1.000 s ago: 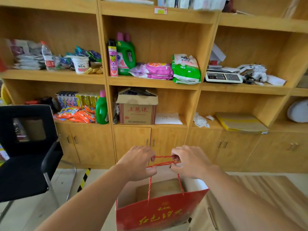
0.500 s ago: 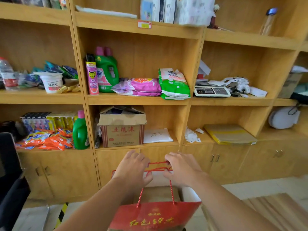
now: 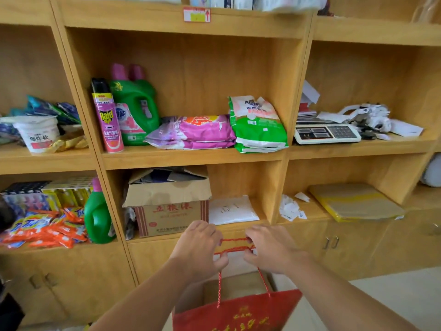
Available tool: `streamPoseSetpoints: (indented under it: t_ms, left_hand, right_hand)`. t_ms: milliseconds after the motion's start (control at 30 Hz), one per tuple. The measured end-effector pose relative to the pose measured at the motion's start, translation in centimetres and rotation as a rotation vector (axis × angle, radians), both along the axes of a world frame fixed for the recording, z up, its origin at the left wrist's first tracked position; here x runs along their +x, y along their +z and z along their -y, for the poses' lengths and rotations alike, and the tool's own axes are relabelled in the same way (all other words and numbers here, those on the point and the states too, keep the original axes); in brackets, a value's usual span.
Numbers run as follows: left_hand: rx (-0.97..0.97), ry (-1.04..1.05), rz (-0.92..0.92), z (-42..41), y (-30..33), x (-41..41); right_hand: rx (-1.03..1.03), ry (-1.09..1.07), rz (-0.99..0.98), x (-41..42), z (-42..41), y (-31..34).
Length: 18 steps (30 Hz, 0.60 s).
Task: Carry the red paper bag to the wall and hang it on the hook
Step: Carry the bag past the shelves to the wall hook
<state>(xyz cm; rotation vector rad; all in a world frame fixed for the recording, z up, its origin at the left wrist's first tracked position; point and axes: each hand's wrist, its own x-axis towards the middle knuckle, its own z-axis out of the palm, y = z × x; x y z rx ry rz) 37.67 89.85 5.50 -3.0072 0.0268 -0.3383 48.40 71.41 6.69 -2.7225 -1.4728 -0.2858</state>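
The wooden shelving unit (image 3: 195,154) filled almost the whole view, where a second earlier a black chair and open floor had occupied the 8 o'clock quarter; both were gone from the frame, and the shelves stood larger and closer. This was judged to show that the person had walked and turned toward the shelving during the carry. The cardboard box (image 3: 167,206) sat at 12 o'clock from the hands, the green detergent jug (image 3: 133,106) and the Raid spray can (image 3: 106,115) at 11 o'clock, the weighing scale (image 3: 327,133) at 2 o'clock. The red paper bag (image 3: 236,311) hung at 6 o'clock, mouth open, partly cut by the lower edge, clear of any surface. The left hand (image 3: 198,249) and right hand (image 3: 269,249) were each curled closed around the red cord handles (image 3: 235,246), which ran taut between them, as in both earlier frames. No hook or bare wall was visible. The carry was judged incomplete; the hanging point had yet to be located.
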Motion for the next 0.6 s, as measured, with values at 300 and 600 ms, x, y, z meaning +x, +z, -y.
streamPoseSetpoints:
  t_ms: [300,600]
  left_hand:
    - [-0.057,0.007,0.015,-6.4,-2.7,8.4]
    - [-0.055,-0.191,-0.068,-11.0,-3.5,17.0]
  right_hand:
    - [-0.046,-0.015,0.019,7.7,-6.1,-1.0]
    - [-0.093,-0.138,0.005,13.2,-9.4,-2.3]
